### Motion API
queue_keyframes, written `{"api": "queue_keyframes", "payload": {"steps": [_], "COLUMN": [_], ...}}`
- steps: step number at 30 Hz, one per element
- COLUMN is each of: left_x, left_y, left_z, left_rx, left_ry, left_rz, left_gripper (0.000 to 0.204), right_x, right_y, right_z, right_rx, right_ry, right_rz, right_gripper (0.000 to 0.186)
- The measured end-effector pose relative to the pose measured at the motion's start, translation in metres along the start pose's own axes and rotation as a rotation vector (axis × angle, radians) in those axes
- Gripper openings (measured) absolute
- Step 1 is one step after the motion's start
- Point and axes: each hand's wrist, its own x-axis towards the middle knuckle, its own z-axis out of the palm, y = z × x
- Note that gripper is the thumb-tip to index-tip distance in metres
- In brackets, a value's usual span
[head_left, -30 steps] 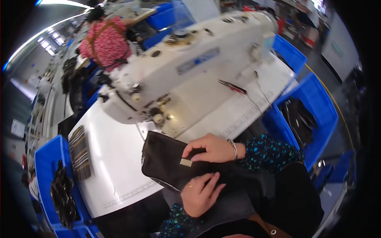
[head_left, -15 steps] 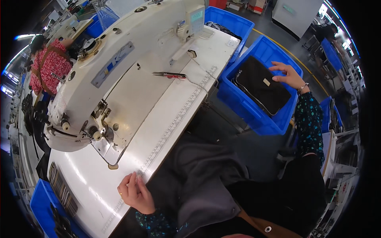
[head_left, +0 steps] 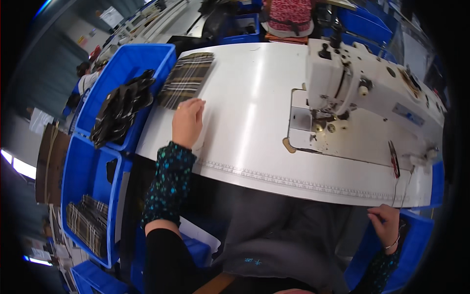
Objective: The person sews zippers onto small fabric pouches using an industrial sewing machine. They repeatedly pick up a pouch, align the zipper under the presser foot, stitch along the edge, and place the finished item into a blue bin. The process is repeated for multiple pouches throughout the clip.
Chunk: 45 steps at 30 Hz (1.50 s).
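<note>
We count 1 sewing machine [head_left: 384, 100], 1 pair of snips [head_left: 394, 160], 1 ruler strip [head_left: 274, 180], 1 plaid piece [head_left: 188, 76] on 1 white table [head_left: 235, 122]; 1 left hand [head_left: 188, 125], 1 right hand [head_left: 387, 223]. Blue bins [head_left: 142, 60]: at least 4, dark rim blocks a firm total.

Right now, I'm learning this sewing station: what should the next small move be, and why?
Probably pinch the flat brown plaid fabric piece with the left hand, which is at its near edge; the right hand is far from it, by the white tabletop's front edge.
</note>
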Motion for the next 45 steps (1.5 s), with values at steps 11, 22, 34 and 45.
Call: {"api": "queue_keyframes", "payload": {"steps": [11,22,34,45], "left_x": [0.015,0.021,0.039,0.049], "left_y": [-0.076,-0.054,-0.046,-0.055], "left_z": [0.012,0.003,-0.001,-0.021], "left_rx": [0.204,0.415,0.441,0.467], "left_ry": [-0.121,-0.235,-0.372,-0.395], "left_rz": [-0.374,-0.298,-0.314,-0.343], "left_gripper": [0.061,0.016,0.021,0.016], "right_x": [0.03,0.055,0.076,0.086], "right_y": [-0.022,-0.059,-0.088,-0.068], "right_z": [0.036,0.056,0.103,0.104], "right_rx": [0.012,-0.001,-0.002,0.296], "right_ry": [-0.11,-0.168,-0.248,-0.28], "right_rz": [-0.125,-0.303,-0.466,-0.321], "right_gripper": [0.008,0.009,0.009,0.007]}}
